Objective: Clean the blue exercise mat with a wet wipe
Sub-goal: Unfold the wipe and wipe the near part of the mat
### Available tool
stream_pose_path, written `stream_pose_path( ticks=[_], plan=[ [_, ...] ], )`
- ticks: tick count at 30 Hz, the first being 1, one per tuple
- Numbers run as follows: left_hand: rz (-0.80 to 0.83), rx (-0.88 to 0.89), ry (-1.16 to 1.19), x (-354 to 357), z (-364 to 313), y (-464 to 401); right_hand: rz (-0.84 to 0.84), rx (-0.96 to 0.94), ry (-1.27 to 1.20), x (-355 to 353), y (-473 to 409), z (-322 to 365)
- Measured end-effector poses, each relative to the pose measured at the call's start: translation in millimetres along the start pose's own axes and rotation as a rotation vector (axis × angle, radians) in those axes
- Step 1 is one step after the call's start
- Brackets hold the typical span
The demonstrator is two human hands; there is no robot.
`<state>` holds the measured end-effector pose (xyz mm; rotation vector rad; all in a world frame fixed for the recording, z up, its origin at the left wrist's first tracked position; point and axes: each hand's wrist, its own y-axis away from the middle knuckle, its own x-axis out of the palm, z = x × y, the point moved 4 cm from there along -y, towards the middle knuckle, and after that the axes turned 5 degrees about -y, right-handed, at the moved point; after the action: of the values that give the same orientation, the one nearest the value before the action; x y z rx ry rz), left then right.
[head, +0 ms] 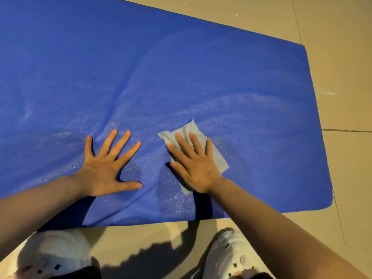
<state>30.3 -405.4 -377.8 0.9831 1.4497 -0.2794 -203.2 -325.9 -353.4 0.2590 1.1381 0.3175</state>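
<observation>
Flat out, both: left hand (106, 168) w/ fingers straight and spread, palm down on the blue exercise mat (181, 77). Right hand (194, 166) likewise flat, fingers straight, pressed on a pale wet wipe (218, 156) near the mat's near edge. Faint whitish streaks across mat. Spread over tan tiled floor (342, 37); white shoes (227, 256) just beside near edge.
</observation>
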Motion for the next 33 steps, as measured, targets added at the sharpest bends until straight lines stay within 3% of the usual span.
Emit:
stream_pose_path(
  ticks=[3,6,12,17,19,21,23,25,28,30,33],
  plan=[
    [-0.025,0.027,0.03,-0.4,2.8,-2.0,-0.17,0.125,-0.06,-4.4,-40.4,5.1],
    [0.024,-0.004,0.071,-1.3,6.4,-3.4,-0.259,0.218,-0.036,-19.0,-55.1,-36.9],
    [0.06,0.013,0.053,-1.7,5.0,-4.0,-0.382,0.731,-0.016,-58.5,-7.3,-167.0],
    [0.07,0.005,0.041,-3.3,4.0,-4.7,-0.521,1.041,-0.112,-46.2,9.5,-150.8],
    [0.055,0.011,0.012,-2.9,3.8,-4.0,-0.505,1.018,-0.083,-33.4,-7.6,-119.7],
    [0.078,0.004,-0.008,-2.5,3.8,-3.6,-0.503,0.859,-0.017,-13.1,-28.8,-76.9],
    [0.1,-0.001,-0.028,-2.6,3.6,-3.6,-0.545,0.589,0.043,8.2,-45.6,-17.8],
    [0.147,0.0,-0.048,-3.2,2.7,-3.5,-0.459,0.257,0.1,27.6,-54.9,37.9],
    [0.168,0.013,-0.034,-3.8,1.1,-4.6,-0.359,-0.049,0.122,28.4,-56.5,42.6],
    [0.146,-0.001,0.004,-4.1,2.4,-4.8,-0.382,0.025,0.144,13.6,-52.8,-4.6],
    [0.161,-0.021,0.007,-1.5,3.4,-3.5,-0.399,0.465,0.081,-22.5,-19.9,-107.6]
  ],
)
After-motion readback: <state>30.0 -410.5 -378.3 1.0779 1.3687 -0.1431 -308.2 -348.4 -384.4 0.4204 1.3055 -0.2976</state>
